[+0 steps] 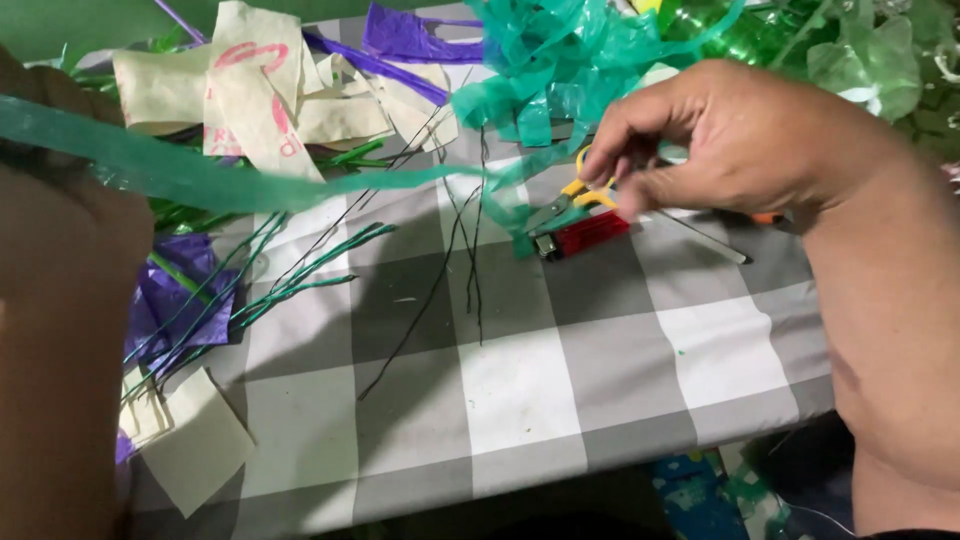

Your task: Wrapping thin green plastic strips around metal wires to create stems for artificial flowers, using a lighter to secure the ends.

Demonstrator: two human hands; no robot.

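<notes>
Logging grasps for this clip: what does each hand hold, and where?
Left hand holds a green plastic strip by its end. Right hand fingers are on the yellow scissors handles; firm grip cannot be told.

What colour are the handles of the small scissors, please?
Yellow handles on the small scissors, under the right hand; head view.

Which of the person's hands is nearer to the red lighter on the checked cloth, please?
The right. The right hand hovers just above the red lighter, its fingers at the yellow-handled scissors beside it. The left hand is far off at the frame's left edge, holding a green strip.
</notes>
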